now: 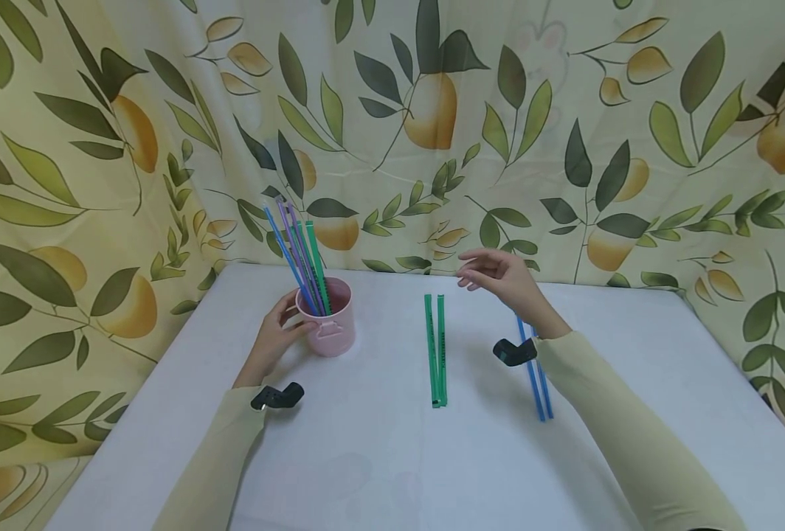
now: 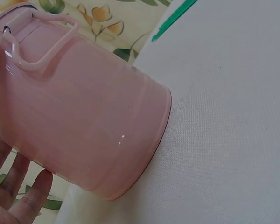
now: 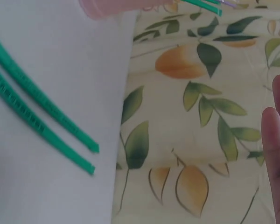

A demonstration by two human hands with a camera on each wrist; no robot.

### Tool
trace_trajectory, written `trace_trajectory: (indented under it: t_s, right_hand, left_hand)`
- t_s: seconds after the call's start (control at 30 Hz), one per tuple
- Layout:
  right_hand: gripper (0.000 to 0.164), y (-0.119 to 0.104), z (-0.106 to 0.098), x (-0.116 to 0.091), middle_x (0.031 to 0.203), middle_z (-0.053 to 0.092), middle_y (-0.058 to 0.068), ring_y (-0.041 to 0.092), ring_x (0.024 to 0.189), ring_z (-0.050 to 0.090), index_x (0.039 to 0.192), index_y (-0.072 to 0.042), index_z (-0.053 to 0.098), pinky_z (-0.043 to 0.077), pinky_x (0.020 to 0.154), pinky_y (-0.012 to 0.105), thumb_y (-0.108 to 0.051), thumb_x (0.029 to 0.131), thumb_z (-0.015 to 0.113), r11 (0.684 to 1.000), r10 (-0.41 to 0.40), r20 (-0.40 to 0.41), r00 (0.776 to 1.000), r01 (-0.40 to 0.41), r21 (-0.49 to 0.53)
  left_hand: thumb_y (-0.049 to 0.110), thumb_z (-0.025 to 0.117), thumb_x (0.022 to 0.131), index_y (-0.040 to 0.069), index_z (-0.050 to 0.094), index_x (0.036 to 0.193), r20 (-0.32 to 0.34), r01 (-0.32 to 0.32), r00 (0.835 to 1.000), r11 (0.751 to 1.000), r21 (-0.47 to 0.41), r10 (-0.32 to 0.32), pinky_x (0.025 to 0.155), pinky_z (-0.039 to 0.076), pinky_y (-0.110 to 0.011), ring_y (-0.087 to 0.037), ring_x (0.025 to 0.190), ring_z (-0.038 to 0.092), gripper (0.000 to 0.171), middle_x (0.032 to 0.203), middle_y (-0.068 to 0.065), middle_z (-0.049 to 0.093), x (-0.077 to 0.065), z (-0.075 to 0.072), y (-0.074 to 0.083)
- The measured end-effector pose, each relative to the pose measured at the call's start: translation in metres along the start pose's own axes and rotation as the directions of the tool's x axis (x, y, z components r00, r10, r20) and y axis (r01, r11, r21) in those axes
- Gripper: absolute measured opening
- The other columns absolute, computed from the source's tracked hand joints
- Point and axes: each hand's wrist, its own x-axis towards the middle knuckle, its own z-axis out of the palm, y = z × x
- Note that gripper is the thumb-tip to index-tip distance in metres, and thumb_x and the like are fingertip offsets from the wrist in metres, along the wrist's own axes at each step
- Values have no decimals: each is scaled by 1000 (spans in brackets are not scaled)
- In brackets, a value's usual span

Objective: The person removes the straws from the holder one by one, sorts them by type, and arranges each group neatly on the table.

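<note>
Right now my left hand (image 1: 278,332) holds the pink bucket (image 1: 333,335) by its side, the thumb near the handle (image 2: 44,42) and the fingers spread round the far side of the wall. It stands upright on the white desk (image 1: 366,457), toward the left of its back edge. Out of it lean a blue straw (image 1: 289,258), some purple straws (image 1: 286,221) and green straws (image 1: 316,258), bunched together and tipping leftward; I can't count them all. My right hand (image 1: 508,280) holds nothing: it hangs in the air above the back of the desk, fingers loosely extended. Between my hands, a green pair (image 1: 431,346) lies lengthwise, drawing close at the end nearest me. Farther right, a blue pair (image 1: 536,394) lies partly hidden beneath my right wrist and its black strap piece (image 1: 514,352). Behind everything hangs a cloth (image 1: 379,110) printed with leaves and yellow-orange fruit.
</note>
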Motion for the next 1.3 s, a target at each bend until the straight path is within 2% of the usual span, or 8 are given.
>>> trace_trajectory:
  t_s: [0.3,0.53,0.6,0.67,0.7,0.83,0.93,1.3]
  right_hand:
    - [37,-10,27,32,96,70,7,7,80,68,120,2,57,59,73,22,-16,89,64,998,12,65,998,-16,65]
    - [33,-25,52,56,101,68,21,17,82,69,118,-1,59,60,76,27,-14,88,65,997,21,105,994,-29,77]
    - [32,-29,61,63,101,68,21,16,81,69,117,-2,60,60,77,27,-13,88,65,998,17,118,993,-24,60]
    - [31,-36,69,68,101,67,22,14,81,68,117,-2,61,59,76,25,-13,88,65,999,14,134,991,-17,27]
    - [31,-37,74,72,102,67,22,14,81,67,117,-2,62,59,78,28,-13,88,65,1000,13,140,990,-15,12]
    - [31,-39,91,84,105,67,22,27,88,67,117,-3,61,59,82,31,-15,89,64,999,36,185,982,-35,-12]
    - [31,-37,103,93,106,66,21,36,96,65,117,-4,61,59,84,36,-16,88,65,998,55,212,976,-57,3]
    - [34,-36,142,118,108,67,20,28,93,68,118,1,59,58,85,38,-15,89,64,991,115,222,968,-126,38]
  left_hand:
    - [18,71,84,15,30,147,0,-16,1000,1000,1,16,110,40,-48,-32,136,33,75,152,-9,31,0,-1,1]
    - [17,71,84,15,31,146,-3,-10,1000,1000,3,10,109,40,-46,-31,136,35,74,151,-8,32,1,-1,0]
    - [18,70,84,16,31,146,0,-3,1000,1000,1,3,110,40,-46,-31,136,34,74,151,-8,31,2,-1,-1]
    - [16,70,85,15,30,147,6,4,1000,1000,2,-4,110,40,-46,-32,137,33,74,152,-10,31,-1,-1,6]
    - [15,69,85,14,30,147,8,10,1000,1000,3,-10,110,39,-47,-33,137,33,73,152,-10,30,-1,-1,6]
    - [17,69,85,14,29,147,4,16,1000,1000,15,-17,110,39,-47,-34,137,32,73,152,-11,30,-1,-1,7]
    - [21,70,85,18,31,146,-7,10,1000,1000,21,-10,110,39,-47,-32,138,32,73,151,-8,32,1,0,0]
    - [23,71,84,17,31,146,-10,13,1000,1000,10,-12,109,40,-46,-32,137,33,74,151,-8,32,1,1,0]
